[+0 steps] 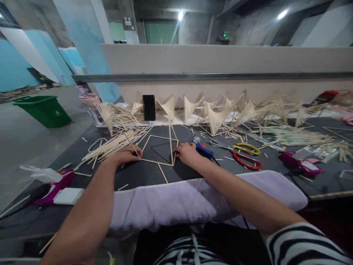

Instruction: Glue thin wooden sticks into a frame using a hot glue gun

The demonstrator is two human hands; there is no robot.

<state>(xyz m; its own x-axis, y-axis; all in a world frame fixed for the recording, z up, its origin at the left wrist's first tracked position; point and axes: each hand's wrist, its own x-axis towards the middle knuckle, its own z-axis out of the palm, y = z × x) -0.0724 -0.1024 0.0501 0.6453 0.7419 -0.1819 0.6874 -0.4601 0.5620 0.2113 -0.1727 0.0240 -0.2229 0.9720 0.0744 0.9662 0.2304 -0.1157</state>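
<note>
So I've got both hands down on the dark surface, working a thin wooden stick frame that lies flat between them; my left hand sits at the frame's near left corner, fingers curled down and pinched on the end of a stick there, I'd say to keep that corner from sliding; my right hand is at the near right corner, fingers bunched and closed around the joint where an upright stick meets the base, probably holding it steady; how hard they grip I can't tell from here.

The frame reaches away from me toward the far side, so it's right at my fingertips, touching both hands; a loose pile of sticks lies just left of my left hand, handy to grab from; a blue glue gun rests just right of my right hand, near enough to touch; further right are yellow scissors and red scissors; finished stick shapes line the far edge, and a black phone stands among them.
</note>
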